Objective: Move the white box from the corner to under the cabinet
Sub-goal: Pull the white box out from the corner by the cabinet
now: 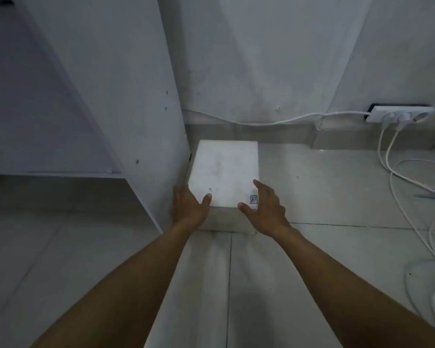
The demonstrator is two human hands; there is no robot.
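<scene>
A white rectangular box (224, 172) lies flat on the tiled floor in the corner, between the cabinet's side panel (136, 109) and the back wall. A small blue mark sits near its front right corner. My left hand (190, 205) is at the box's front left corner, thumb resting on the top, fingers down the left side. My right hand (265, 205) hovers at the front right corner with fingers spread, thumb near the front edge. Whether either hand grips the box is unclear.
The white cabinet stands at left with an open gap (60, 197) beneath its bottom shelf. A wall socket strip (399, 114) sits at right, with white cables (397, 187) trailing over the floor. A skirting ledge (274, 133) runs along the back wall.
</scene>
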